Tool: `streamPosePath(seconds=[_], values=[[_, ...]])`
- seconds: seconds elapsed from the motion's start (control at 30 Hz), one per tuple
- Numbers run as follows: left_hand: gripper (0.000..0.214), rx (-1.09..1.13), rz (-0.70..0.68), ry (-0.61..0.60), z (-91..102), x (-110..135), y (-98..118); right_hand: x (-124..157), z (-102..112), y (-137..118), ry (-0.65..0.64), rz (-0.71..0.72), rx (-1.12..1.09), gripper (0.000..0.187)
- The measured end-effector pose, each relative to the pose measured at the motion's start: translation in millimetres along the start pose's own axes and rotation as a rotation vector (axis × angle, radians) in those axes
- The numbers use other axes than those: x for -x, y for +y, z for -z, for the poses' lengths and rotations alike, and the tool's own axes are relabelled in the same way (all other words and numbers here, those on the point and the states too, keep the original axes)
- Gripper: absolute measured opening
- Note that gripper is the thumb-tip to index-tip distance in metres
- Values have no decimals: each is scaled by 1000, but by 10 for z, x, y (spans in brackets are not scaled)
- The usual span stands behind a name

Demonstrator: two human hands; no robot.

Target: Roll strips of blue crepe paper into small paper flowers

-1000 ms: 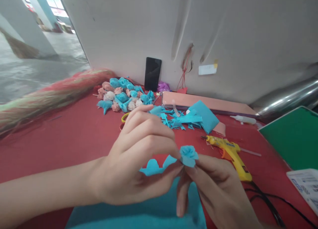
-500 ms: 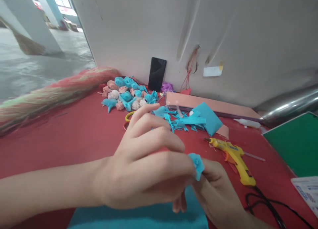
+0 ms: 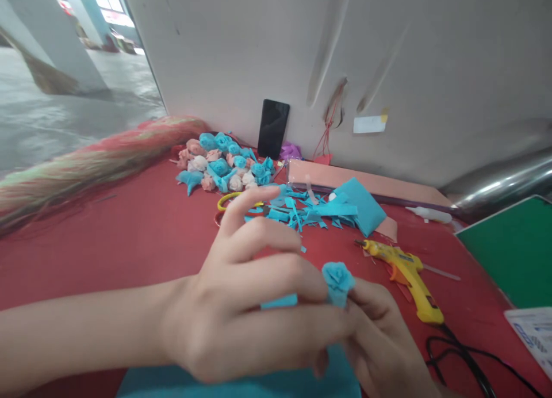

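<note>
A small blue paper rose [image 3: 338, 280] is pinched between my two hands, its rolled petals facing up. My left hand [image 3: 254, 294] closes thumb and index finger on the flower's base, while its other fingers curl loosely above. From the right, my right hand [image 3: 383, 340] grips the same base with bent fingers; its fingertips are partly hidden. Under both hands lies a blue sheet [image 3: 241, 381] on the red tabletop [image 3: 181, 237].
Finished blue, pink and white paper flowers [image 3: 219, 168] are heaped at the back. Nearby are yellow-handled scissors [image 3: 226, 201], blue paper scraps [image 3: 319, 211] and a leaning phone [image 3: 273, 129]. A yellow glue gun [image 3: 405, 274] with a black cord lies right, near a green board [image 3: 513, 248].
My left hand has rolled and shifted slightly down, its fingers a little more spread. The rose now shows more fully above the fingers.
</note>
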State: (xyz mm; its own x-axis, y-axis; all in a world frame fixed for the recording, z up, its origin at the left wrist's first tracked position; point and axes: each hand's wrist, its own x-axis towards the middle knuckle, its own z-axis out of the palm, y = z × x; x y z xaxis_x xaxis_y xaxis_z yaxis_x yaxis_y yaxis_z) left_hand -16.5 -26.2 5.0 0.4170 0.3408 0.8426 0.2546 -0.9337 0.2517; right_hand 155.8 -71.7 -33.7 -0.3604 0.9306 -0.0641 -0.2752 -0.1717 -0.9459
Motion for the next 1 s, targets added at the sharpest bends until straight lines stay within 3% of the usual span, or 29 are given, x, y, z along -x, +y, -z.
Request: streamPosePath(seconds=[0.03, 0.07, 0.2, 0.3, 0.47, 0.73, 1.0], values=[[18, 38, -139, -100, 3, -25, -37, -2, 0, -1, 9, -3, -11, 37], [17, 98, -154, -117, -3, -46, -69, -5, -1, -5, 9, -10, -32, 37], [18, 233, 105, -38, -65, -61, -119, -14, -14, -40, -62, -61, -200, 32], [15, 275, 172, -52, -99, -25, -106, -13, -19, -71, -106, -110, -305, 27], [14, 340, 252, -50, -122, 2, -101, -38, -25, -73, -97, -175, -273, 34], [14, 342, 226, -66, -85, -6, -96, -34, -18, -41, -142, -90, -244, 33], [16, 317, 171, -4, -115, -17, -111, 5, -23, -58, -103, -150, -156, 41]])
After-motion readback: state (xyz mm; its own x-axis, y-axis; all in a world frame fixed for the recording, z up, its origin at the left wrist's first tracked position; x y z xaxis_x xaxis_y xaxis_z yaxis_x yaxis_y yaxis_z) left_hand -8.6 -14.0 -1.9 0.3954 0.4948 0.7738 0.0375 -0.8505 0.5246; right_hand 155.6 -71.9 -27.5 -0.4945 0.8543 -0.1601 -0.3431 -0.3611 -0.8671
